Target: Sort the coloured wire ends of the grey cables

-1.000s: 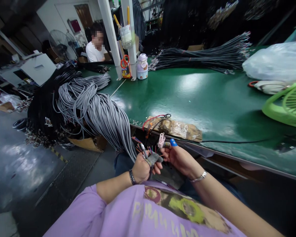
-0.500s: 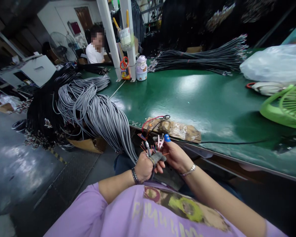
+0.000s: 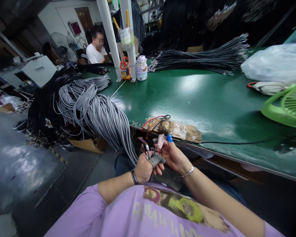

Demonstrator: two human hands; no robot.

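Note:
My left hand (image 3: 144, 168) is closed round a grey cable (image 3: 148, 152), whose upper end points up out of the fist. A grey cover (image 3: 157, 159) wraps one of its digits. Thin coloured wires (image 3: 142, 141) fan out above that fist, some with bare copper tips. Close on the right, my right hand (image 3: 174, 154) has its fingers bent in toward the wires. Its thumb wears a blue fingertip cover (image 3: 169, 138). A pale pink piece (image 3: 161, 141) shows beside that thumb; whether it covers a finger or is held, I cannot tell.
A thick bundle of grey cables (image 3: 106, 115) hangs over the green table's (image 3: 167, 95) left edge, beside black cables (image 3: 44, 108). A worn board (image 3: 187, 131) with red and black leads lies at the front edge. A green fan (image 3: 286, 107) stands right; a co-worker (image 3: 95, 52) sits behind.
My right hand has shifted slightly right and turned, so the pink piece shows broader. My left hand keeps its hold on the cable, almost unmoved.

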